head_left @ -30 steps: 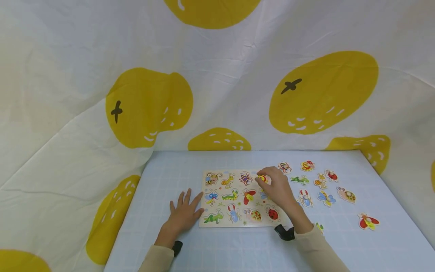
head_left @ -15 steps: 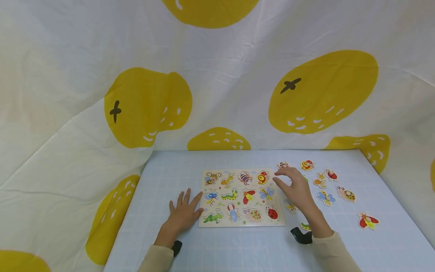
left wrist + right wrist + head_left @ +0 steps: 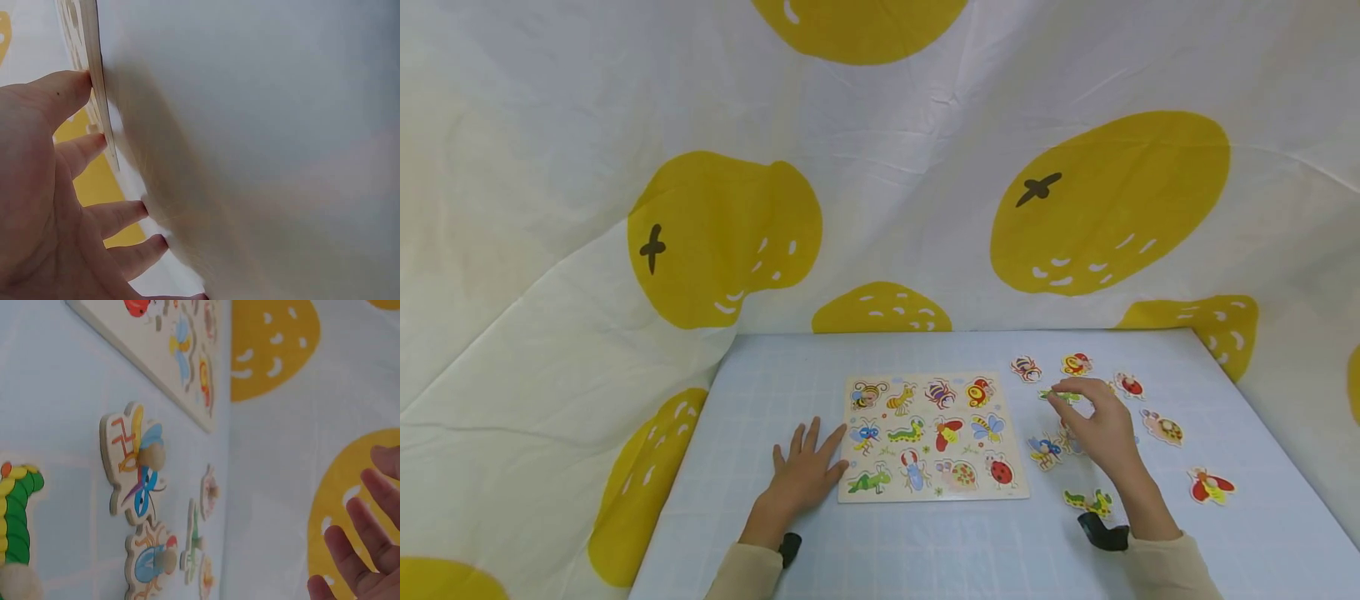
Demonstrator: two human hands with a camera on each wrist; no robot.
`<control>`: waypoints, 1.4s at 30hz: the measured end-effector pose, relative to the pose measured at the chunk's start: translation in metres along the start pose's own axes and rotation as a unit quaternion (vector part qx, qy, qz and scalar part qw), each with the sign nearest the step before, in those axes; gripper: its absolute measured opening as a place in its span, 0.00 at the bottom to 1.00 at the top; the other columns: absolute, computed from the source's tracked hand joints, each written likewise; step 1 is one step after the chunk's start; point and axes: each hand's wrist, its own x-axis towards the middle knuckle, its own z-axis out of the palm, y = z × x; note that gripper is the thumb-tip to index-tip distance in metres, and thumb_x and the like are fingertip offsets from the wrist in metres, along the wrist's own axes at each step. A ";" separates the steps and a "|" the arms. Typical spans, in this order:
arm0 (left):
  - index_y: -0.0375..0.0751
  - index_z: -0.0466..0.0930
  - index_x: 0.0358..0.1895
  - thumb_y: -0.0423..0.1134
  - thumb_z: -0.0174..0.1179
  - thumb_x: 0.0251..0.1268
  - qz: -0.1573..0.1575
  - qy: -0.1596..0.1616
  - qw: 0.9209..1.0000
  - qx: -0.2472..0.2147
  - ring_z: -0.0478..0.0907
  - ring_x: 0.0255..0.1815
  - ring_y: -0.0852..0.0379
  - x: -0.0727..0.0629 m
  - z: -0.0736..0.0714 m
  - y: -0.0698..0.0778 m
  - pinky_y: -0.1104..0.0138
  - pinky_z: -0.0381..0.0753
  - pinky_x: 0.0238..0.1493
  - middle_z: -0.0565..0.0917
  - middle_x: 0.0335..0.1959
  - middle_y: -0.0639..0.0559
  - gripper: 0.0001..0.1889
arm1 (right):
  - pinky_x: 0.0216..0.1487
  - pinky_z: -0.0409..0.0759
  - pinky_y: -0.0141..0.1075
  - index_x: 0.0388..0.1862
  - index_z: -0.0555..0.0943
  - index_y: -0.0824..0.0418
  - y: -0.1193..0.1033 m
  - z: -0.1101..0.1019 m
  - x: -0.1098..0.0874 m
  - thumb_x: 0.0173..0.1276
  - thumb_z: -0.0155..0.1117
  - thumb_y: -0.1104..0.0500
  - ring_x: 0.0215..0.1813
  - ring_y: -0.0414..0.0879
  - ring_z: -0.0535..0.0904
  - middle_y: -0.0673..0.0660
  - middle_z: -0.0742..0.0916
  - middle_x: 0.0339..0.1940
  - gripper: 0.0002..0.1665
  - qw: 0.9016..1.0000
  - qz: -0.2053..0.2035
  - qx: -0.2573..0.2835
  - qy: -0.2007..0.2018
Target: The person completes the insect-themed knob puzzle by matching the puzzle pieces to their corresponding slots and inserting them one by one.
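Note:
A wooden insect puzzle board (image 3: pixel 925 497) lies flat on the table. My left hand (image 3: pixel 805 475) rests at its left edge with fingers spread; in the left wrist view the thumb (image 3: pixel 69 94) touches the board's side. My right hand (image 3: pixel 1105 425) hovers over the loose pieces with thumb and index finger curved apart, nothing between them. Just beyond those fingertips is the green grasshopper piece (image 3: pixel 1060 396). The mosquito piece (image 3: pixel 140 462), with a round wooden knob, and the blue beetle piece (image 3: pixel 150 562) lie nearby. My right hand partly covers the beetle in the head view.
Other knobbed pieces lie right of the board: spider (image 3: pixel 1026 368), red-and-yellow bug (image 3: pixel 1077 364), ladybug (image 3: pixel 1129 384), snail (image 3: pixel 1163 427), red-winged bug (image 3: pixel 1210 486) and caterpillar (image 3: pixel 1087 502). A lemon-print cloth (image 3: pixel 895 208) hangs behind the table.
My right hand has moved right, from the board's upper right corner to above the loose pieces. The caterpillar and mosquito pieces have come into fuller view. My left hand has stayed put.

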 end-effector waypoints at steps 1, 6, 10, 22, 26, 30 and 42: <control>0.57 0.59 0.79 0.57 0.54 0.74 0.000 0.000 1.000 -0.001 0.39 0.79 0.31 0.000 0.000 0.000 0.26 0.38 0.65 0.48 0.80 0.37 0.34 | 0.58 0.69 0.67 0.50 0.84 0.62 0.002 -0.003 0.000 0.71 0.68 0.56 0.62 0.62 0.73 0.63 0.82 0.54 0.14 1.000 0.001 0.001 0.003; 0.58 0.59 0.79 0.58 0.54 0.74 0.003 0.003 1.000 0.001 0.40 0.79 0.31 0.000 0.001 -0.001 0.25 0.39 0.65 0.49 0.80 0.37 0.34 | 0.55 0.69 0.66 0.50 0.84 0.64 0.014 -0.013 0.003 0.71 0.68 0.58 0.59 0.63 0.74 0.66 0.81 0.54 0.13 1.000 0.000 -0.005 0.018; 0.58 0.59 0.79 0.58 0.54 0.74 0.005 0.003 1.000 0.001 0.40 0.79 0.31 0.000 0.001 -0.002 0.25 0.39 0.65 0.49 0.80 0.37 0.34 | 0.59 0.67 0.66 0.52 0.83 0.65 0.026 -0.018 0.007 0.72 0.66 0.57 0.60 0.65 0.73 0.67 0.81 0.55 0.15 0.999 0.029 -0.012 0.028; 0.58 0.59 0.79 0.58 0.54 0.74 -0.001 -0.001 1.000 0.004 0.39 0.79 0.31 -0.001 0.000 0.000 0.26 0.39 0.65 0.49 0.81 0.37 0.34 | 0.60 0.62 0.71 0.60 0.79 0.66 0.067 -0.035 0.023 0.77 0.58 0.48 0.67 0.70 0.65 0.71 0.73 0.66 0.25 0.992 0.127 -0.011 -0.015; 0.57 0.59 0.79 0.58 0.54 0.74 0.001 0.001 1.000 0.007 0.40 0.79 0.31 -0.002 -0.001 0.000 0.26 0.40 0.66 0.49 0.80 0.37 0.34 | 0.64 0.55 0.73 0.63 0.77 0.67 0.086 -0.039 0.029 0.77 0.57 0.48 0.71 0.72 0.59 0.73 0.69 0.70 0.27 0.989 0.142 -0.020 -0.028; 0.58 0.59 0.79 0.59 0.54 0.74 0.001 0.000 1.000 0.008 0.40 0.79 0.31 -0.003 -0.002 0.001 0.26 0.40 0.66 0.49 0.80 0.38 0.34 | 0.67 0.45 0.74 0.65 0.75 0.68 0.100 -0.041 0.033 0.77 0.57 0.47 0.76 0.74 0.49 0.76 0.62 0.75 0.30 0.985 0.166 -0.029 -0.038; 0.56 0.60 0.78 0.57 0.54 0.74 0.010 0.007 1.000 0.006 0.41 0.78 0.30 -0.003 -0.003 0.002 0.25 0.40 0.65 0.50 0.80 0.36 0.33 | 0.64 0.45 0.77 0.62 0.79 0.65 0.141 -0.033 0.046 0.75 0.60 0.44 0.73 0.81 0.42 0.79 0.57 0.75 0.29 0.968 0.232 -0.067 -0.072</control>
